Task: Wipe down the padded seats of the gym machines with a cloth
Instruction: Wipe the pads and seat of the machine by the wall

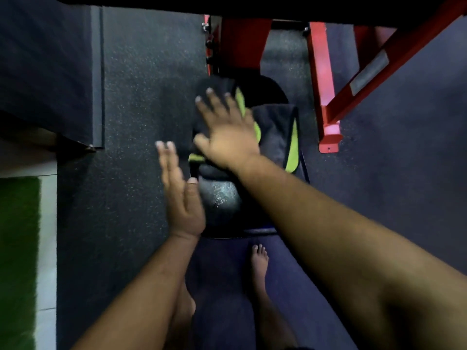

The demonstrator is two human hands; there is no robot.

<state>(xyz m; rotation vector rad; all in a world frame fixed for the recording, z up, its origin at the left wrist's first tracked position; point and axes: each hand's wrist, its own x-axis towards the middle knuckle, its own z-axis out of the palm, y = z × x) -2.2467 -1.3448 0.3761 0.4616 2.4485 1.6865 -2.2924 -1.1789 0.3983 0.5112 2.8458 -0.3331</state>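
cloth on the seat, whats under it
The cloth lies on the padded seat, with the right hand flat on top. The seat's near end shows bare; the rest under the cloth is hidden.

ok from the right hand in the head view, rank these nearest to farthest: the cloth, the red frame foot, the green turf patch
Measured from the right hand:
1. Cloth: directly under the hand's flat fingers, draped over the padded seat.
2. Red frame foot: to the hand's right, on the floor beside the seat.
3. Green turf patch: far off at the lower left edge.
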